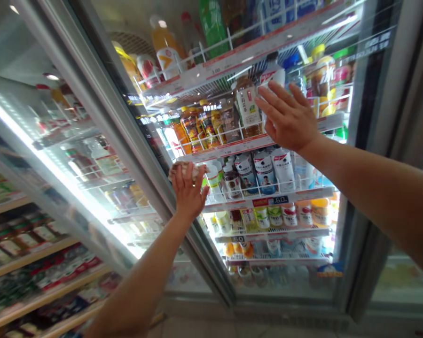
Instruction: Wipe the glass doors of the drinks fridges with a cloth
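Note:
My left hand (191, 197) presses a crumpled, pale brownish cloth (172, 173) against the glass door (285, 287) of an upright drinks fridge, close to the door's left frame. The fingers lie over the cloth and cover part of it. Higher up and to the right, my right hand (292, 119) is open with fingers outstretched and nothing in it. It is at the glass; whether the palm touches cannot be made out. Behind the pane, near the right fingertips, stands a brown tea bottle (247, 105) with a white label.
Wire shelves behind the glass hold several rows of bottles, among them white-and-blue bottles (264, 171) and a green bottle (213, 26). A metal door frame (127, 145) runs slantwise at left. Beyond it, open shelves (38, 256) carry more bottles.

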`<state>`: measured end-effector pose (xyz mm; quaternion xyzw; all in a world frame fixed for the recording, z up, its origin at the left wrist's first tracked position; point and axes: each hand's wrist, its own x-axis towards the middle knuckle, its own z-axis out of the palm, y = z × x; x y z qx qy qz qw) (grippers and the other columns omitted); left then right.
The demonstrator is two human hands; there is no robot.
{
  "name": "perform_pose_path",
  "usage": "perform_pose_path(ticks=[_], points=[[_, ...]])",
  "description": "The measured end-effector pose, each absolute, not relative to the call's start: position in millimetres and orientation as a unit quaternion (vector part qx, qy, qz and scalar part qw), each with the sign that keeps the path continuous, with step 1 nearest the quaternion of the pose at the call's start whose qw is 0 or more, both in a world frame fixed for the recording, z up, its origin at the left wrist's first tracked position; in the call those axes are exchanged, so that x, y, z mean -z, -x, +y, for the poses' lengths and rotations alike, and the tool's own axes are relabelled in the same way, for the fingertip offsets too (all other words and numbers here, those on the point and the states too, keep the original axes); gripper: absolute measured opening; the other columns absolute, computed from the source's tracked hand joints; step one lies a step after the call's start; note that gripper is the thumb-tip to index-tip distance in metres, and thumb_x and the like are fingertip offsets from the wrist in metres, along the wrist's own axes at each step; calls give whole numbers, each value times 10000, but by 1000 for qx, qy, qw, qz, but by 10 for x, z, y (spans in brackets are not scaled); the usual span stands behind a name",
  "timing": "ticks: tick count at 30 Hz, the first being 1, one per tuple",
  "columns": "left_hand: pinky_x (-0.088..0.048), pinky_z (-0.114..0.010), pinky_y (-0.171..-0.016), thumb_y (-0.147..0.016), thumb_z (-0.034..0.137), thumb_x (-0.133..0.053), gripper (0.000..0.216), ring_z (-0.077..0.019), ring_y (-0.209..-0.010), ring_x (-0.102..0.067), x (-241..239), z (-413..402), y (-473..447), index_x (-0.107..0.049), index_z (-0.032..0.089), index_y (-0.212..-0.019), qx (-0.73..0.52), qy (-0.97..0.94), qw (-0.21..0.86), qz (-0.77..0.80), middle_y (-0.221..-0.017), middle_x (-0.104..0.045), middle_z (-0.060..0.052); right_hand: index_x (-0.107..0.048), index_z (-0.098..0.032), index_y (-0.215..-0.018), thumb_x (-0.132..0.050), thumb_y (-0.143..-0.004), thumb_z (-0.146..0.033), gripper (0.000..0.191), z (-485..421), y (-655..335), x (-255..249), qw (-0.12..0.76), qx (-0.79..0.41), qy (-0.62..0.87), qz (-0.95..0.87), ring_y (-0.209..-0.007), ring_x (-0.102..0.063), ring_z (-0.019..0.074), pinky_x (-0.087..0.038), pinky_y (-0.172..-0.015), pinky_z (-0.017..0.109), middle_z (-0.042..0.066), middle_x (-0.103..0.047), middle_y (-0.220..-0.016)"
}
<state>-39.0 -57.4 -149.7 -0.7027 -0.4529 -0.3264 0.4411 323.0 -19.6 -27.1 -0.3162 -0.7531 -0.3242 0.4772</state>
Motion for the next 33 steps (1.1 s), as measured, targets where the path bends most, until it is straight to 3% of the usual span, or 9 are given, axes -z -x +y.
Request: perform_pose_path(ticks=[5, 11, 15, 18, 23, 27, 31, 33], points=[[-99, -543, -1270, -950, 512, -564, 605, -296, -1545, -170, 1630, -594, 349, -371, 448, -1521, 219, 773, 459, -378, -1591, -404, 6, -265, -389, -1586, -438, -932, -251, 690, -179, -3233, 262, 479, 330, 304, -755, -1530, -261, 288, -171, -1252, 658, -68, -368, -1608], [-120, -568, -1254, -1016, 518, -385, 596, -294, -1563, -25, 1118, -560, 178, -310, 324, -1575, 342, 688, 451, -454, -1672, -206, -46, -265, -376, -1589, -440, -926, -233, 700, -168, -3244, 267, 476, 337, 296, -756, -1533, -250, 294, -170, -1258, 642, -61, -321, -1629], [-36, -530, -1279, -1008, 542, -398, 561, -264, -1555, 86, 1395, -604, -16, -417, 328, -1527, 274, 745, 447, -412, -1651, -283, -5, -271, -388, -1584, -437, -931, -256, 687, -168, -3248, 265, 476, 329, 300, -759, -1534, -248, 295, -162, -1261, 642, -75, -330, -1623], [-31, -467, -1290, -997, 544, -448, 532, -218, -1563, -9, 1410, -626, -10, -413, 408, -1511, 202, 794, 455, -349, -1615, -358, 36, -283, -375, -1583, -436, -935, -275, 673, -167, -3247, 262, 478, 323, 298, -760, -1533, -250, 305, -157, -1256, 653, -67, -347, -1617], [-131, -537, -1254, -1018, 515, -407, 570, -286, -1560, -85, 1023, -615, 115, -324, 368, -1562, 312, 714, 435, -451, -1662, -246, -23, -293, -387, -1577, -428, -938, -263, 665, -173, -3247, 266, 482, 330, 296, -756, -1523, -281, 301, -171, -1258, 634, -68, -348, -1616], [-144, -578, -1242, -1015, 515, -414, 608, -335, -1558, -23, 1296, -667, 57, -313, 299, -1575, 305, 710, 424, -472, -1675, -201, -69, -312, -334, -1581, -429, -941, -245, 657, -197, -3245, 267, 475, 341, 302, -753, -1523, -278, 310, -171, -1256, 629, -28, -361, -1615], [-111, -540, -1266, -991, 516, -487, 597, -306, -1553, -112, 1534, -741, 55, -329, 391, -1553, 192, 780, 426, -416, -1649, -287, -4, -318, -325, -1580, -439, -939, -239, 658, -231, -3239, 267, 470, 346, 308, -752, -1522, -280, 312, -170, -1257, 622, -18, -382, -1606], [-130, -527, -1266, -1007, 495, -457, 577, -296, -1551, -138, 1437, -750, 110, -311, 404, -1558, 207, 761, 433, -437, -1655, -266, 7, -313, -341, -1579, -448, -934, -244, 666, -238, -3240, 269, 468, 344, 313, -751, -1521, -284, 314, -171, -1256, 627, -29, -394, -1598]])
